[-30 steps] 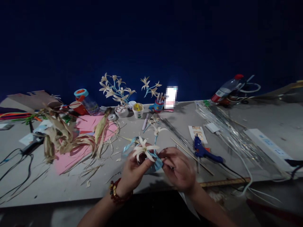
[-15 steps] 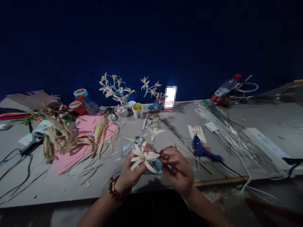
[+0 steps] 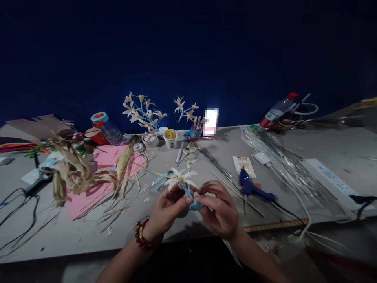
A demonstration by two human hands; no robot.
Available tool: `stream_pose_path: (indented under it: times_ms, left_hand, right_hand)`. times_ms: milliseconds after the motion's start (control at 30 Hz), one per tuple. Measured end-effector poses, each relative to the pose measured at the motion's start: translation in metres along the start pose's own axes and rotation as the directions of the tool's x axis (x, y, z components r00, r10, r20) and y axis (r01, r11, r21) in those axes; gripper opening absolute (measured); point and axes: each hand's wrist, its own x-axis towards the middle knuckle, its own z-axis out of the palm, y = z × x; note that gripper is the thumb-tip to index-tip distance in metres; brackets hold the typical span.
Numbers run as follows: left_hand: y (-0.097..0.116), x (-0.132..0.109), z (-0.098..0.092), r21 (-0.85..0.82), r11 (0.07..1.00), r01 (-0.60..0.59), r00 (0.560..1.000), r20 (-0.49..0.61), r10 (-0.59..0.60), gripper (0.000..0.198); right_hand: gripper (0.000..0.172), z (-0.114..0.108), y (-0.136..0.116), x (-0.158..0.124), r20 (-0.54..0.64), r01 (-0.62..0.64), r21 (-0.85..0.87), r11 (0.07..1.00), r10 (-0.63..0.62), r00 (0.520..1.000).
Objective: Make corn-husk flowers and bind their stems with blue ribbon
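Note:
My left hand [image 3: 167, 210], with a bead bracelet at the wrist, pinches the blue-wrapped stem of a cream artificial flower [image 3: 181, 177]. Its petals spread above the fingers, facing up and away. Behind it rises a second, smaller cream bloom [image 3: 190, 163]; whether the two share a stem is unclear. At the base of the stem, light blue tape [image 3: 196, 205] shows between my hands. My right hand [image 3: 220, 210] closes its fingertips on this tape, its other fingers curled. A loose loop of blue ribbon-like strip [image 3: 160, 182] lies just beyond my left hand.
A blue glue gun [image 3: 255, 188] and thin sticks [image 3: 228, 184] lie to the right, near bundled wires [image 3: 282, 169] and a power strip [image 3: 328, 184]. Dried husks [image 3: 73, 169] cover pink sheets [image 3: 85, 200] at left. Finished-looking flower sprays [image 3: 141, 110] stand behind.
The large flower has tipped back and up, so its face no longer points toward me and its blue stem shows. My fingers stay close together around the stem and tape.

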Motion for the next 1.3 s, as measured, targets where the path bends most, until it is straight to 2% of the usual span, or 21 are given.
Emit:
stream_pose_path:
  times_ms: [67, 133, 200, 367, 467, 533, 600, 667, 767, 833, 900, 967, 1033, 1067, 1133, 1167, 1200, 1267, 1300]
  left_hand:
    - [0.001, 0.001, 0.0, -0.001, 1.0, 0.004, 1.0, 0.004, -0.004, 0.012]
    - [0.001, 0.001, 0.001, 0.012, 1.0, 0.014, 1.0, -0.008, -0.014, 0.012]
    - [0.0, 0.001, 0.002, 0.026, 0.999, 0.022, 0.999, -0.025, -0.021, 0.011]
    - [-0.003, 0.0, 0.0, 0.06, 0.998, 0.003, 0.999, -0.053, 0.001, 0.014]
    - [-0.003, 0.001, -0.005, 0.223, 0.974, -0.037, 0.993, -0.1, 0.06, 0.013]
    - [-0.003, 0.002, -0.01, 0.391, 0.918, -0.071, 0.98, -0.143, 0.137, 0.01]
    - [-0.002, 0.003, -0.014, 0.527, 0.841, -0.121, 0.955, -0.171, 0.244, 0.008]
    - [0.001, 0.005, -0.018, 0.606, 0.776, -0.177, 0.928, -0.161, 0.337, 0.014]
    - [0.008, 0.008, -0.026, 0.657, 0.721, -0.219, 0.901, -0.148, 0.408, 0.021]
    - [0.016, 0.011, -0.035, 0.656, 0.731, -0.188, 0.889, -0.204, 0.411, 0.02]
    - [0.027, 0.014, -0.045, 0.617, 0.777, -0.126, 0.892, -0.272, 0.361, 0.018]
    - [0.038, 0.015, -0.055, 0.548, 0.835, -0.059, 0.928, -0.277, 0.247, 0.017]
    - [0.047, 0.015, -0.062, 0.465, 0.886, 0.009, 0.966, -0.232, 0.111, 0.018]
    - [0.05, 0.015, -0.064, 0.42, 0.906, 0.044, 0.979, -0.201, 0.046, 0.019]
    - [0.053, 0.013, -0.067, 0.339, 0.935, 0.104, 0.988, -0.141, -0.059, 0.02]
    - [0.054, 0.012, -0.067, 0.306, 0.944, 0.126, 0.988, -0.12, -0.094, 0.019]
    - [0.054, 0.011, -0.068, 0.279, 0.95, 0.143, 0.988, -0.102, -0.119, 0.019]
    - [0.053, 0.009, -0.068, 0.234, 0.957, 0.169, 0.984, -0.093, -0.151, 0.018]
    - [0.053, 0.008, -0.068, 0.206, 0.962, 0.177, 0.982, -0.099, -0.159, 0.018]
  right_hand:
    - [0.032, 0.0, 0.0, -0.001, -0.022, -0.017, 0.026, 1.0, 0.017, 1.0]
    - [0.03, 0.003, -0.001, -0.004, -0.052, -0.101, 0.089, 0.991, 0.106, 0.993]
    - [0.026, 0.005, -0.003, -0.007, -0.089, -0.184, 0.154, 0.971, 0.199, 0.976]
    - [0.016, 0.009, -0.009, -0.01, -0.133, -0.279, 0.39, 0.877, 0.353, 0.926]
    - [0.012, 0.011, -0.011, -0.011, -0.114, -0.361, 0.48, 0.8, 0.465, 0.878]
    - [0.007, 0.013, -0.011, -0.011, -0.088, -0.418, 0.513, 0.75, 0.53, 0.843]
    - [0.005, 0.016, -0.01, -0.011, -0.026, -0.477, 0.599, 0.643, 0.611, 0.791]
    - [0.007, 0.02, -0.011, -0.009, 0.09, -0.52, 0.722, 0.456, 0.684, 0.724]
    - [0.014, 0.017, -0.011, -0.005, 0.256, -0.535, 0.825, 0.183, 0.723, 0.642]
    - [0.019, 0.006, -0.008, -0.005, 0.31, -0.559, 0.821, 0.114, 0.734, 0.605]
    - [0.023, -0.013, -0.002, -0.005, 0.337, -0.618, 0.776, 0.126, 0.746, 0.575]
    - [0.027, -0.036, 0.011, -0.006, 0.368, -0.696, 0.697, 0.17, 0.749, 0.551]
    - [0.021, -0.058, 0.028, -0.006, 0.405, -0.752, 0.627, 0.204, 0.739, 0.538]
    - [0.02, -0.066, 0.039, -0.006, 0.378, -0.76, 0.609, 0.228, 0.758, 0.531]
    - [0.021, -0.074, 0.06, -0.007, 0.322, -0.82, 0.503, 0.274, 0.821, 0.472]
    - [0.024, -0.075, 0.071, -0.008, 0.277, -0.853, 0.408, 0.326, 0.846, 0.456]
    - [0.026, -0.075, 0.081, -0.009, 0.205, -0.871, 0.272, 0.409, 0.86, 0.468]
    - [0.027, -0.072, 0.098, -0.012, 0.035, -0.8, -0.118, 0.588, 0.808, 0.589]
    - [0.027, -0.071, 0.104, -0.013, -0.003, -0.725, -0.315, 0.613, 0.763, 0.647]
